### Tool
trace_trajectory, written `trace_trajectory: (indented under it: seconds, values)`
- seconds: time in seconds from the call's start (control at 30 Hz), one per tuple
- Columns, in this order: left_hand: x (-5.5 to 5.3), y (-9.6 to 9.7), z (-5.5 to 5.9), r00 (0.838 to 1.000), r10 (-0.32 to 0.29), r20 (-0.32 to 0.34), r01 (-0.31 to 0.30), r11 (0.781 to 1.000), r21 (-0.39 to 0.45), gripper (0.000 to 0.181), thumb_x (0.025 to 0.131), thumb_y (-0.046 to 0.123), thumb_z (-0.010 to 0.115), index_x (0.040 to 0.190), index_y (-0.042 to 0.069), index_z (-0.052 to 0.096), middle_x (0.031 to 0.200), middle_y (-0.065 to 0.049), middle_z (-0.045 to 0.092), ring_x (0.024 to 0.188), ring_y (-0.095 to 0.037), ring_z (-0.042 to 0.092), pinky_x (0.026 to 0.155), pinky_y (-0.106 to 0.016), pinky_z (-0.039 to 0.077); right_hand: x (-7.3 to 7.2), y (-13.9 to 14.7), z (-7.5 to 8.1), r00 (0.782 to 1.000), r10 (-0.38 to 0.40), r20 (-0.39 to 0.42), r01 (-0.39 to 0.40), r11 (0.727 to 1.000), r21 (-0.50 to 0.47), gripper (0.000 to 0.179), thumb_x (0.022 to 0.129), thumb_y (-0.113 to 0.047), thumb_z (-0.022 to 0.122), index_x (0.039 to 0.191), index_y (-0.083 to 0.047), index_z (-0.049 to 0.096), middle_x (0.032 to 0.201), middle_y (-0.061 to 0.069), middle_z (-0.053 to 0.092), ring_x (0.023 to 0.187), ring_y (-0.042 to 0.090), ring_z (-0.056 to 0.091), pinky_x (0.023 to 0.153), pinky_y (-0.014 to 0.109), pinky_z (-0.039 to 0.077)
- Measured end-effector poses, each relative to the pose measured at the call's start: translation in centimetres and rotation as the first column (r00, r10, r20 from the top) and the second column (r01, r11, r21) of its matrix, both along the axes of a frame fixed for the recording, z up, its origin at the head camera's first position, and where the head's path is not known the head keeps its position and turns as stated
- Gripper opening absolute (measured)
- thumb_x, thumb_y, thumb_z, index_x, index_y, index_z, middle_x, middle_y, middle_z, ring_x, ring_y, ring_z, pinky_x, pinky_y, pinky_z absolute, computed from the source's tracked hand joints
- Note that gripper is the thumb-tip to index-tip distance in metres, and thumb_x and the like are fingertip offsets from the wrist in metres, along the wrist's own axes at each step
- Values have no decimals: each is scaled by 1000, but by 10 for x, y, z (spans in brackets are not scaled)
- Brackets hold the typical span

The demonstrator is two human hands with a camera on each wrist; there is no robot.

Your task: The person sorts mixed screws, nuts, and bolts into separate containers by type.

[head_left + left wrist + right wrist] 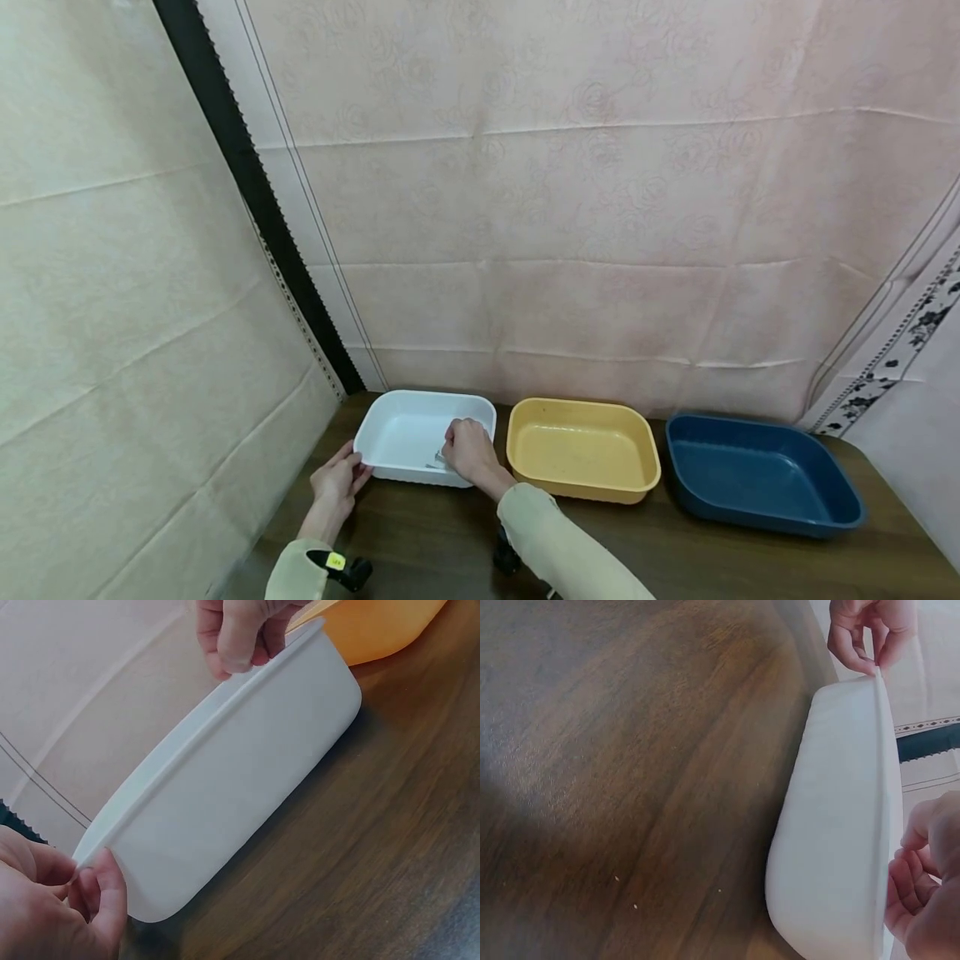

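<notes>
Noted a wide stretch of table (420, 542) on the near side of the white basin (408, 425), with only a narrow gap at its right before the yellow basin (581, 446), then another slim gap before the blue basin (757, 475). Backed close to the patterned rear cloth (585, 208). Pinched at the near left corner of the rim by the left hand (335, 479). Found the right hand (468, 450) over the basin's near right part, fingers curled; could not tell whether closed on the small glinting piece (437, 460) beside them. Listed as white, rounded-rectangular, smooth-walled, with a projecting lip; stood upright, leftmost of three. Recorded the surface as dark brown grained wood, marked by a few pale specks (635, 906). Enclosed at left by cream cloth (112, 292), bordered by a black band (251, 167).
</notes>
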State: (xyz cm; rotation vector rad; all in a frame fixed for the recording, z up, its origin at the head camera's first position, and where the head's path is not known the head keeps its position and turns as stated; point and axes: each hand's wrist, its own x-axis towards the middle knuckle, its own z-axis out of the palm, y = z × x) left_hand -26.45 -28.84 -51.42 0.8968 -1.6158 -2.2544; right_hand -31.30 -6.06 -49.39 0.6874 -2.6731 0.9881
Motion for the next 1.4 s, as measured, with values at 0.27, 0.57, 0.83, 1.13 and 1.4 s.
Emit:
trace_trajectory:
  seconds: [0.27, 0.57, 0.83, 1.13, 1.4]
  values:
    - [-3, 1, -4, 1000, 9, 3, -8, 1000, -13, 46, 99, -2, 54, 145, -2, 49, 139, -27, 49, 79, -12, 66, 77, -26, 60, 6, 19, 9, 1000, 12, -17, -13, 997, -74, 3, 84, -3, 70, 82, -3, 69, 73, 1, 62, 67, 13, 57, 61, 25, 53]
    - [-3, 0, -2, 1000, -3, -3, 3, 1000, -20, 47, 99, -2, 54, 146, -1, 49, 139, -27, 49, 81, -13, 66, 78, -27, 60, 22, 50, 18, 997, 71, 2, -70, 983, -169, 6, 85, -2, 72, 91, 0, 71, 78, 0, 63, 69, 11, 56, 64, 23, 55]
    - [-4, 0, -2, 1000, -17, 6, 17, 1000, -11, 49, 99, -2, 54, 147, 0, 47, 143, -27, 47, 84, -14, 66, 81, -27, 59, 42, 78, 22, 993, 116, -19, -117, 968, -220, 8, 84, 0, 72, 91, -4, 68, 80, -1, 61, 71, 10, 57, 64, 23, 56]
    - [-3, -3, 0, 1000, -11, 1, 11, 1000, -27, 50, 98, -2, 55, 147, 0, 47, 127, -20, 56, 82, -12, 65, 79, -26, 59, 56, 106, 15, 990, 123, -71, -138, 950, -279, 13, 81, 8, 71, 91, 0, 68, 82, 3, 64, 74, 16, 62, 63, 26, 57]
    - [-4, 1, -1, 999, -32, 20, 33, 999, -16, 50, 100, 1, 53, 149, 3, 45, 144, -23, 45, 84, -11, 64, 81, -25, 59, 67, 130, 5, 991, 127, -39, -133, 949, -284, 13, 80, 8, 71, 90, 0, 68, 82, 4, 65, 73, 13, 61, 62, 29, 58]
